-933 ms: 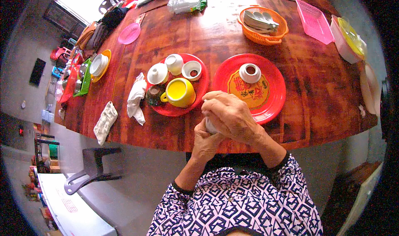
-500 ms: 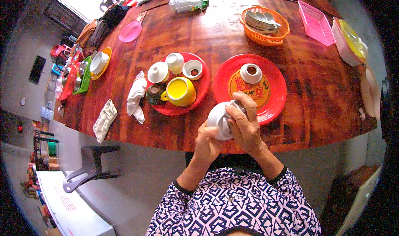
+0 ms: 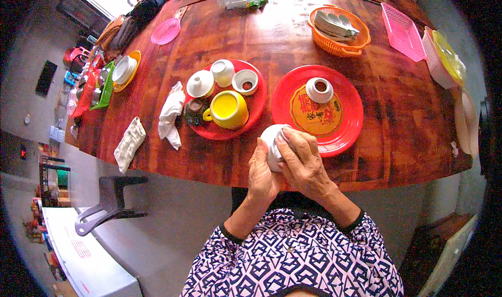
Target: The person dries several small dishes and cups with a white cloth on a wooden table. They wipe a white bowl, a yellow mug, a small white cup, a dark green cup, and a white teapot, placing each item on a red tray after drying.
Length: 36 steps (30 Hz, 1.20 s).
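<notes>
Close to the table's front edge, my left hand [image 3: 263,175] cups the near left side of a white, rounded cup [image 3: 271,138]. My right hand [image 3: 304,160] wraps over it from the right, fingers pressed on its side. Much of the cup is hidden by my fingers, and I cannot tell whether a cloth lies under them. Just beyond is a red plate [image 3: 351,124] with a yellow printed centre, bearing a small upside-down white cup [image 3: 319,90]. Left of it, a red tray [image 3: 255,111] carries a yellow mug [image 3: 228,110], a white lid-like piece [image 3: 200,84], white cups [image 3: 245,82] and a dark glass item [image 3: 195,112].
Crumpled white cloth [image 3: 171,116] and a folded cloth [image 3: 129,144] lie on the left. An orange basket [image 3: 342,46] of spoons and a pink basket [image 3: 401,32] stand far right. A pink plate [image 3: 166,31] is far left; a grey chair [image 3: 112,200] stands beside the table.
My right hand has shifted over the cup's side, its fingers now flatter and covering more of it. The cup has turned slightly in my hands. The view has moved a little.
</notes>
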Each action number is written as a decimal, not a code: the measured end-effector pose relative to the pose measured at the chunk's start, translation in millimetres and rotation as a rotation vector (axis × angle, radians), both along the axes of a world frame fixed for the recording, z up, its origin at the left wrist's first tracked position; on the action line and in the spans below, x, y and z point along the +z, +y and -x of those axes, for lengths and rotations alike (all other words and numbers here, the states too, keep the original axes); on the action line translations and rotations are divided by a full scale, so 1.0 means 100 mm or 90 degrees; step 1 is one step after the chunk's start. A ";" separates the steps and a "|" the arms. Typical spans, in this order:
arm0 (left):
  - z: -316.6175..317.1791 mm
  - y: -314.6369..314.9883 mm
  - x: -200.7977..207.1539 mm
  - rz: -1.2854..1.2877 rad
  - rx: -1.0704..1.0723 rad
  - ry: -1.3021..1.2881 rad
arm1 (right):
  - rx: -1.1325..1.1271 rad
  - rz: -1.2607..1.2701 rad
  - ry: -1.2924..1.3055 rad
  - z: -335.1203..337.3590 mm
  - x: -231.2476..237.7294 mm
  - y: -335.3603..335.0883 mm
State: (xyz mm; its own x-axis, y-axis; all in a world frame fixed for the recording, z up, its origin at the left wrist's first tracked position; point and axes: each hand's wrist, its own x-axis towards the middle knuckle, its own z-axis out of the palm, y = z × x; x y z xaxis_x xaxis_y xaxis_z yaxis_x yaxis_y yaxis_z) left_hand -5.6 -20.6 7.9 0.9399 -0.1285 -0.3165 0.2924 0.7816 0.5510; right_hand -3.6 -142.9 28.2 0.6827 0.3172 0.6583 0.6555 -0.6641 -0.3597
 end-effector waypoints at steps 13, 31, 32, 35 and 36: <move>-0.06 0.03 0.17 -0.064 0.014 -0.056 | 0.049 -0.301 0.078 -0.05 0.22 -0.12; 0.04 0.05 0.10 -0.194 -0.018 -0.149 | 0.059 -0.111 0.011 -0.14 0.25 0.12; 0.05 0.06 0.08 -0.179 -0.021 -0.147 | 0.056 -0.107 0.023 -0.16 0.24 0.13; 0.05 0.07 0.14 -0.242 -0.014 -0.148 | 0.077 -0.160 0.069 -0.23 0.24 0.07; 0.04 0.03 0.22 -0.236 -0.016 -0.122 | 0.059 -0.203 0.084 -0.27 0.20 0.06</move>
State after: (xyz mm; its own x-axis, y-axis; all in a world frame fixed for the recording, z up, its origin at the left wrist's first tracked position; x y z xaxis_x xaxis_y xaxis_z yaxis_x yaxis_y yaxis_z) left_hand -9.8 -17.2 30.4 0.9843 -0.0619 -0.1652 0.1734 0.5144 0.8398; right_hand 23.2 -136.6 47.8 0.7464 0.1742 0.6423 0.6416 -0.4450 -0.6248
